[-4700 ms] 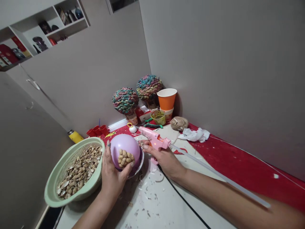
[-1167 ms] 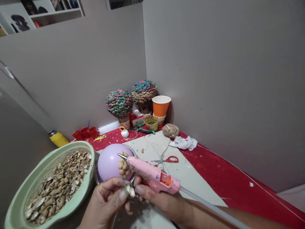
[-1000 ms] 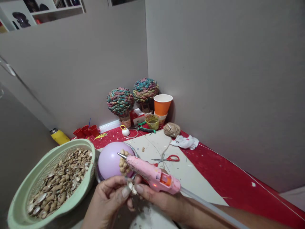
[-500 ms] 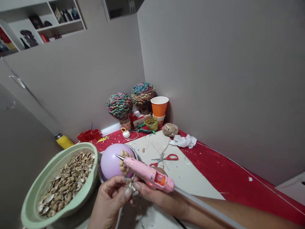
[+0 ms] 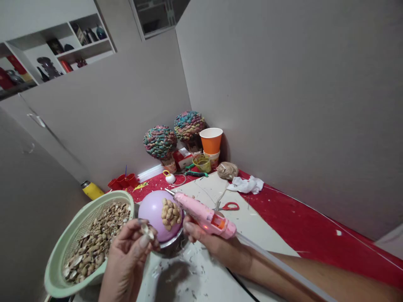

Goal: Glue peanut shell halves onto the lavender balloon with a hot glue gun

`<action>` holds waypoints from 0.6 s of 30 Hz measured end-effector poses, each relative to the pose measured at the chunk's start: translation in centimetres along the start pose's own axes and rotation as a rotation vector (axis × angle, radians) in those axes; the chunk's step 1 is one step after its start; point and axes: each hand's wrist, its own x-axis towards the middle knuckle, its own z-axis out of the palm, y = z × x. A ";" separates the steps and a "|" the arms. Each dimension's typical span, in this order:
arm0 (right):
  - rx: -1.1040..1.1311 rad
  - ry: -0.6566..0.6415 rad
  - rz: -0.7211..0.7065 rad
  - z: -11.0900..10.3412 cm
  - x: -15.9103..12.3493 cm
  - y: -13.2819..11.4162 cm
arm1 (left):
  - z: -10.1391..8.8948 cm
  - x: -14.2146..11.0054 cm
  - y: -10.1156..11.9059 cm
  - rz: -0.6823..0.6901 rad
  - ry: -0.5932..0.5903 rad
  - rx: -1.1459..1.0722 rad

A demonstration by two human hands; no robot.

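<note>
Pinched between the fingertips of my left hand is a peanut shell, its pale inside showing. My right hand is closed around a pink glue gun with a glue stick coming out of its back end. The gun's metal nozzle points up and left, over the right side of a purple balloon. A patch of peanut shells is on the balloon's right side. The balloon rests in a metal bowl. To the left, a green colander holds many peanut shells.
Red-handled scissors lie beyond the gun, partly hidden. Behind are a twine ball, white tissue, an orange cup, two colourful ball-topped trees, red cups and a yellow bottle.
My hands have moved apart: the left went left with the peanut shell, the right moved slightly right with the glue gun. The shell patch on the balloon is less covered.
</note>
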 end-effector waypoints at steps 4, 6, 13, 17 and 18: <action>0.002 0.084 0.015 -0.3 0.4 0.9 | -1.1 0.2 1.2 0.117 0.052 -0.005; 0.002 0.092 0.020 -0.3 0.4 0.7 | -1.1 0.3 1.2 0.084 0.019 -0.004; -0.069 0.029 -0.023 -0.2 0.1 0.5 | -0.7 0.9 0.7 -0.061 -0.072 -0.021; -0.077 -0.030 -0.063 -0.3 0.0 0.5 | -0.2 0.9 1.0 -0.085 -0.054 -0.065; -0.074 -0.060 -0.080 -0.3 0.0 0.2 | -0.1 0.9 1.0 -0.095 -0.052 -0.089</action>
